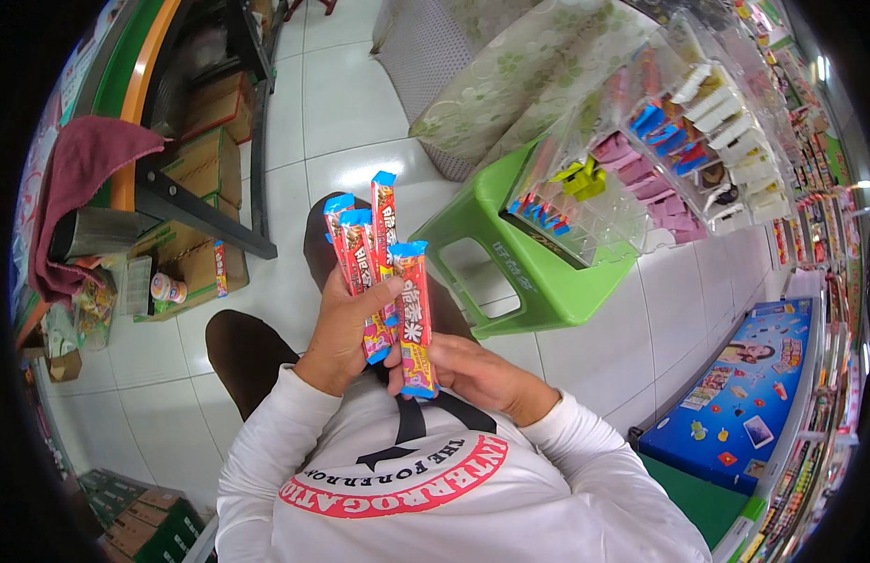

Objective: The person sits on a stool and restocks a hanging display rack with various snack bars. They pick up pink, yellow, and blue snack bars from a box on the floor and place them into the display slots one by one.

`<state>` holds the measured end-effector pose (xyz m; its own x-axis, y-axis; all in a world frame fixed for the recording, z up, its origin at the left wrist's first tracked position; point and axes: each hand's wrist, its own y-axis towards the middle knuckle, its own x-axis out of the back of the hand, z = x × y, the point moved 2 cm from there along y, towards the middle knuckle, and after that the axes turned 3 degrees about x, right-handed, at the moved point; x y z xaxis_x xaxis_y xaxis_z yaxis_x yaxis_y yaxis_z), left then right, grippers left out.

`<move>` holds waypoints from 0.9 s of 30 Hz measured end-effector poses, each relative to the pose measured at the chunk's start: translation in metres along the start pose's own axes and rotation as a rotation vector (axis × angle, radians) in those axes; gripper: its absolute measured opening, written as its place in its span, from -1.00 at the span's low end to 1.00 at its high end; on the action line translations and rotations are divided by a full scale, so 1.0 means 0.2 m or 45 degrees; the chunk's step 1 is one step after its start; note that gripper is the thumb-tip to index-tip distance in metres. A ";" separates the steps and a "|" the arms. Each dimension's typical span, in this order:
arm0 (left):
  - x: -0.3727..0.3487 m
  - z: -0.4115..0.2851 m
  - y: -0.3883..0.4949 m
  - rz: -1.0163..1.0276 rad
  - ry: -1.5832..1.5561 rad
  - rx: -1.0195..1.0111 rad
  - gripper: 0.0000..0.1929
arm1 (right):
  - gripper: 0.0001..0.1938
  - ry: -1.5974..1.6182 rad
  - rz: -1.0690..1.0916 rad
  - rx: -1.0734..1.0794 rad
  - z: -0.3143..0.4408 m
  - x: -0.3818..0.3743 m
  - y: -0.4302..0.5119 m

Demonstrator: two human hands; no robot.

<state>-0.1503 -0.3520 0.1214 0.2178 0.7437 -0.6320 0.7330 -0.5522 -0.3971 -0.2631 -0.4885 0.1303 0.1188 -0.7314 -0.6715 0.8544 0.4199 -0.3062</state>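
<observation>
Several wrapped snack bars, red with blue ends and printed writing, are fanned out in my left hand. My left thumb presses across their front. One more bar of the same kind stands nearest to me, overlapping the others. Its lower end rests in the fingers of my right hand. Both hands are held close together above my lap. Ahead and to the right, a clear plastic display rack sits tilted on a green plastic stool. Similar blue-ended packs lie in its lowest tier.
On the left, cardboard boxes are stacked under a dark metal frame, with a maroon cloth draped nearby. A patterned cloth hangs ahead. A blue printed box and stocked shelves line the right side.
</observation>
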 end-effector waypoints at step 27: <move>-0.13 0.17 0.04 0.002 0.132 0.033 -0.56 | -0.59 -0.350 -0.484 0.285 0.02 0.28 -0.41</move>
<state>-0.1724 -0.3887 0.1110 0.2853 0.7772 -0.5609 0.7161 -0.5618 -0.4142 -0.3248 -0.5675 0.1208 -0.1182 -0.9367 -0.3295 0.9467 -0.0062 -0.3222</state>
